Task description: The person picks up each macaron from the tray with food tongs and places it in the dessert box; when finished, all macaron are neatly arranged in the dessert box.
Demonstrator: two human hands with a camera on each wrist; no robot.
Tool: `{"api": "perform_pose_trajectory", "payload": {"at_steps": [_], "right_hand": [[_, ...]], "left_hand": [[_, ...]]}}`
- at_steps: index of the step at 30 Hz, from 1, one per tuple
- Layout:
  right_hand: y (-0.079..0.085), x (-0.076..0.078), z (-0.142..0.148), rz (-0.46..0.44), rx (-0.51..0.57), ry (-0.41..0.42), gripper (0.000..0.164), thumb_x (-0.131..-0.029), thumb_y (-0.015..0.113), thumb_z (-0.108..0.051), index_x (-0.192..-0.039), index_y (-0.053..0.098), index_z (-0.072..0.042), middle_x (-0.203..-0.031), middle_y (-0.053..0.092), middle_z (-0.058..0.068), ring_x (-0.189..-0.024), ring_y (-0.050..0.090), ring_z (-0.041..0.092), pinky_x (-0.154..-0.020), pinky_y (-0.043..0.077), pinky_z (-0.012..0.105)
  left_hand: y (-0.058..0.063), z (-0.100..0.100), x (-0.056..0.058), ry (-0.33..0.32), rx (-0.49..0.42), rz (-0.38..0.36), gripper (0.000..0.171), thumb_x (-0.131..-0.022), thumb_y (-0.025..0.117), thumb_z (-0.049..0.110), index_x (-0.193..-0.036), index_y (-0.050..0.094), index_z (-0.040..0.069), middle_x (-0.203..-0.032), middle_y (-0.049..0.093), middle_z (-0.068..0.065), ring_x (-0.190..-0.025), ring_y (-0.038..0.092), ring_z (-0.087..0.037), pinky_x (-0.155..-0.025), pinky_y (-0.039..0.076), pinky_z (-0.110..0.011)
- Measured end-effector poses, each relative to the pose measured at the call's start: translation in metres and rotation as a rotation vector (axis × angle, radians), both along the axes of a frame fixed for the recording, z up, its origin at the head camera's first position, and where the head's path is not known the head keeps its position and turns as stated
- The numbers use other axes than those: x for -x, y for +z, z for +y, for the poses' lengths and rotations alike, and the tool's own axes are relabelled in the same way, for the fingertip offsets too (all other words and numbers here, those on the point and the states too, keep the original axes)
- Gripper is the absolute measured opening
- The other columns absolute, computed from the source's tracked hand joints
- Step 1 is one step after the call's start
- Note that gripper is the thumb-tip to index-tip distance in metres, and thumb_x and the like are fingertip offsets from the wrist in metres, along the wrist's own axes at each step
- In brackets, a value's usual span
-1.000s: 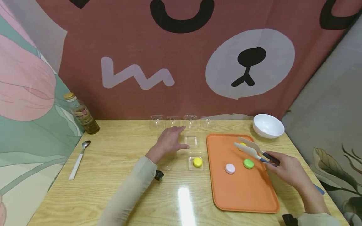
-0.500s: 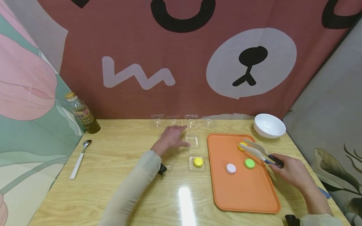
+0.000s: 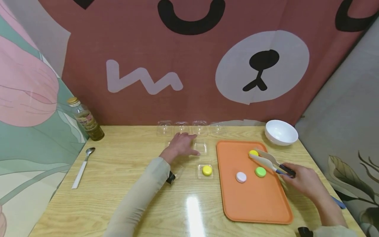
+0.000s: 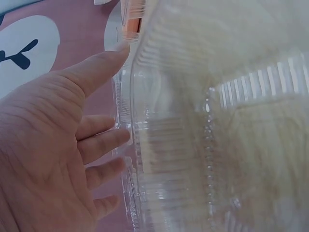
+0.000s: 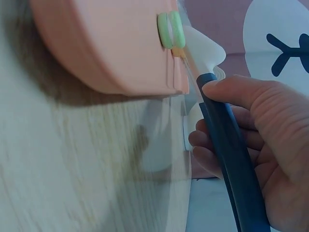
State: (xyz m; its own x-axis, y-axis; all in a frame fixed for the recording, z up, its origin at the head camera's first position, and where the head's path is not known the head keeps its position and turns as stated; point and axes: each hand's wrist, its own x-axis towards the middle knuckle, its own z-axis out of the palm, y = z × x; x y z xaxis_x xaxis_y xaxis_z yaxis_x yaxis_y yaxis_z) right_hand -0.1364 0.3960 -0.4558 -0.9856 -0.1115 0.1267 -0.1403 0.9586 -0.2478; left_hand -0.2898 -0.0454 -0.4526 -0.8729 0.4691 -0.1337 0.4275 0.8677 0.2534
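My right hand grips a pair of tongs by the dark handles, thumb on top. Their flat pale tips reach over the orange tray, one on each side of a yellow macaron near its far edge. A green macaron and a pale pink macaron lie nearer on the tray. Fingers spread, my left hand is over the clear plastic boxes, holding nothing. In the left wrist view a clear box stands close to its fingertips.
Another yellow macaron sits in a clear box left of the tray. More clear lids stand along the back. A white bowl is at back right; an oil bottle and a spoon are at left.
The tongs have shifted slightly right and down, their tips now on either side of the yellow macaron. My left hand has moved a little right and stays spread over the boxes.
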Motion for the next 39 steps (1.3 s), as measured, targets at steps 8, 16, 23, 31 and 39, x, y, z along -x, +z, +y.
{"api": "perform_pose_trajectory", "payload": {"at_steps": [8,16,23,31,39], "right_hand": [[-0.005,0.0,0.001,-0.023,-0.006,-0.01,0.042,-0.082,0.08,-0.023,-0.115,0.072,0.0,-0.091,0.076,0.018,-0.077,0.071,0.034,-0.064,0.054,0.052],[-0.004,0.0,-0.003,-0.012,0.029,-0.012,0.041,-0.083,0.082,-0.026,-0.115,0.073,-0.003,-0.096,0.076,0.019,-0.08,0.07,0.033,-0.065,0.053,0.047],[0.001,0.002,-0.012,-0.012,0.051,-0.005,0.041,-0.084,0.081,-0.027,-0.117,0.074,-0.004,-0.1,0.076,0.019,-0.084,0.071,0.035,-0.066,0.054,0.047],[0.012,0.015,-0.028,-0.011,0.064,0.058,0.04,-0.087,0.079,-0.025,-0.121,0.073,-0.005,-0.102,0.076,0.016,-0.084,0.069,0.028,-0.067,0.053,0.042],[0.024,0.028,-0.048,-0.015,0.076,0.083,0.045,-0.086,0.079,-0.025,-0.124,0.071,-0.002,-0.099,0.075,0.013,-0.076,0.06,0.019,-0.064,0.046,0.032]], "left_hand": [[-0.003,0.004,-0.001,0.002,0.028,0.0,0.09,-0.082,0.075,0.062,-0.156,0.043,0.022,-0.151,0.055,-0.003,-0.148,0.04,-0.029,-0.127,0.02,-0.051],[-0.005,0.005,-0.001,0.001,0.031,0.003,0.086,-0.082,0.076,0.06,-0.154,0.046,0.024,-0.149,0.058,-0.001,-0.148,0.041,-0.026,-0.128,0.018,-0.051],[-0.007,0.006,-0.001,-0.012,0.021,0.016,0.087,-0.082,0.077,0.06,-0.154,0.046,0.022,-0.146,0.06,-0.004,-0.143,0.047,-0.027,-0.126,0.026,-0.048],[-0.005,0.005,-0.003,0.003,-0.024,-0.028,0.087,-0.083,0.078,0.056,-0.155,0.044,0.02,-0.14,0.064,-0.008,-0.134,0.056,-0.03,-0.113,0.046,-0.042],[-0.002,0.007,-0.006,0.013,-0.068,-0.078,0.089,-0.083,0.08,0.051,-0.156,0.041,0.018,-0.098,0.073,-0.008,-0.124,0.062,-0.027,-0.113,0.046,-0.042]]}}
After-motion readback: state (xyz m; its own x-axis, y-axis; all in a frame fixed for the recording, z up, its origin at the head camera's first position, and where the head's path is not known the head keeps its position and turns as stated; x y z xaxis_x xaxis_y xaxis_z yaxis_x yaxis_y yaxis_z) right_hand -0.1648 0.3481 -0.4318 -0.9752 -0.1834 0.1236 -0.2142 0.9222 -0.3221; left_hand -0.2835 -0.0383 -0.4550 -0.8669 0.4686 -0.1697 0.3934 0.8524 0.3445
